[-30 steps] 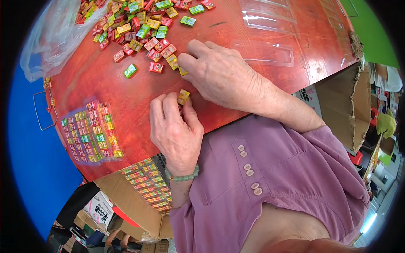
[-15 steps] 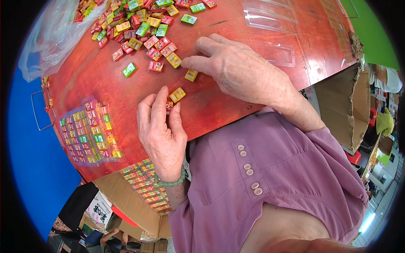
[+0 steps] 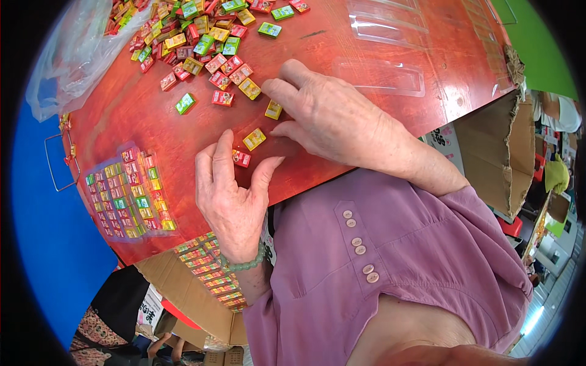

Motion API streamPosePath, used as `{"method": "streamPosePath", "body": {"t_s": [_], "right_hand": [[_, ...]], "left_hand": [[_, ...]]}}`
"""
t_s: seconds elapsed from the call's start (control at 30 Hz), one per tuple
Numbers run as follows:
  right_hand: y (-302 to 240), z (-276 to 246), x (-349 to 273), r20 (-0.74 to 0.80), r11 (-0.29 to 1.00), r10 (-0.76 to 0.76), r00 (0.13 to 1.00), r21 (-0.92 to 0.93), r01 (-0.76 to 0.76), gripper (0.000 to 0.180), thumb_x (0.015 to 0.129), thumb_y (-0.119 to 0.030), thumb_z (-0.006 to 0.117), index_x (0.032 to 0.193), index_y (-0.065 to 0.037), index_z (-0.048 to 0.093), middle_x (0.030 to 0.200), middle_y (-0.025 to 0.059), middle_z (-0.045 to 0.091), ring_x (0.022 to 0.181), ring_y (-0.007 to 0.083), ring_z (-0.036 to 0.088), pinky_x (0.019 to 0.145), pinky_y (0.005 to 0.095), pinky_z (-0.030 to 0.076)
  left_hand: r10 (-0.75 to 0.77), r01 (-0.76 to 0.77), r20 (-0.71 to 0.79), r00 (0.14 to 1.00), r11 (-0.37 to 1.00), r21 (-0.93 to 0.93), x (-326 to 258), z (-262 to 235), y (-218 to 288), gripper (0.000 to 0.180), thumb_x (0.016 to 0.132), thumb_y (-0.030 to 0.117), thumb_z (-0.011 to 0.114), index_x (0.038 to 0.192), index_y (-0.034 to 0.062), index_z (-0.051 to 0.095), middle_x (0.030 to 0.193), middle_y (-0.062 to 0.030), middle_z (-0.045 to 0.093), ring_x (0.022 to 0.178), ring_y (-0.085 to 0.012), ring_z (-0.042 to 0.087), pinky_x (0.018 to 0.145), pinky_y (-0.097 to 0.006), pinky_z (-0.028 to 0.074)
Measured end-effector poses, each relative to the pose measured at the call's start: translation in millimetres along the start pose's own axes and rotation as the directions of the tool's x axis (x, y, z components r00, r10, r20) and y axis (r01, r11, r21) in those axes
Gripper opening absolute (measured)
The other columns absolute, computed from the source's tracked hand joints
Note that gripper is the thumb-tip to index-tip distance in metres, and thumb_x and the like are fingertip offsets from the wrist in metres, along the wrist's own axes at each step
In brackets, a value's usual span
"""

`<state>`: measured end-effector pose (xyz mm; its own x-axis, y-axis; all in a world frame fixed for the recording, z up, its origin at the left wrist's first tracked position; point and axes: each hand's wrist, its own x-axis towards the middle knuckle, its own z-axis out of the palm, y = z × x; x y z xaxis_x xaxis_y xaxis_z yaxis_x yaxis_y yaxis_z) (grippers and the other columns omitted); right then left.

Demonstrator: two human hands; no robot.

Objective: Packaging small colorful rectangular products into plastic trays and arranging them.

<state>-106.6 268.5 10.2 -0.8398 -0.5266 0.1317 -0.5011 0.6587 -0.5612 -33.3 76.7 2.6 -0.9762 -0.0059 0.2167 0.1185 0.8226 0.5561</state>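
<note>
Big red table (image 3: pixel 152 116) first, then two hands above it. Right hand (image 3: pixel 329 110): thumb and forefinger well apart near a yellow box (image 3: pixel 273 110). Left hand (image 3: pixel 232 201): spread wide by a red box (image 3: pixel 242 158) (can't tell if it's touching). Both boxes lie on the table. I'd guess featherlight, stiffish, slick, dentable; pinch the narrow sides gently.

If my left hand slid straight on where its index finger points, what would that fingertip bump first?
Most likely the red box to the right of the lone green box, though how high your left hand sits above the table is unclear.
</note>
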Motion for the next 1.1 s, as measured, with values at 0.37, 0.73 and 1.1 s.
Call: {"method": "streamPosePath", "body": {"t_s": [0.37,0.73,1.1], "right_hand": [[6.3,-2.2,1.9,0.060,0.995,-0.100,0.993,-0.013,0.101,0.026,0.090,-0.010,0.070,0.114,-0.002,0.064,0.106,0.0146,0.058,0.099,0.0355,0.064,0.081,0.0444,0.055],[10.6,-5.5,-6.0,0.110,0.991,-0.136,0.985,0.018,0.135,0.031,0.089,-0.010,0.070,0.119,-0.003,0.065,0.109,0.0118,0.060,0.105,0.0328,0.063,0.087,0.0427,0.055],[10.5,-12.0,-3.2,0.152,0.983,-0.181,0.972,0.008,0.182,0.027,0.091,-0.008,0.068,0.117,-0.005,0.067,0.107,0.0122,0.058,0.102,0.0313,0.064,0.083,0.0414,0.055]], "left_hand": [[-0.043,0.044,0.029,0.999,0.998,-0.043,-4.1,-1.5,-2.9,0.040,0.084,0.009,0.081,0.120,-0.0014,0.067,0.109,-0.0174,0.061,0.098,-0.0354,0.065,0.082,-0.044,0.055],[0.121,-0.119,-0.059,0.991,0.992,0.043,15.1,17.5,4.8,0.027,0.087,0.011,0.077,0.110,0.0011,0.065,0.102,-0.0148,0.058,0.091,-0.0352,0.064,0.075,-0.044,0.054],[0.102,-0.101,0.051,0.993,0.994,-0.029,20.6,13.7,3.8,0.036,0.087,0.007,0.074,0.121,0.0005,0.064,0.106,-0.0144,0.057,0.096,-0.0339,0.063,0.078,-0.045,0.054]]}}
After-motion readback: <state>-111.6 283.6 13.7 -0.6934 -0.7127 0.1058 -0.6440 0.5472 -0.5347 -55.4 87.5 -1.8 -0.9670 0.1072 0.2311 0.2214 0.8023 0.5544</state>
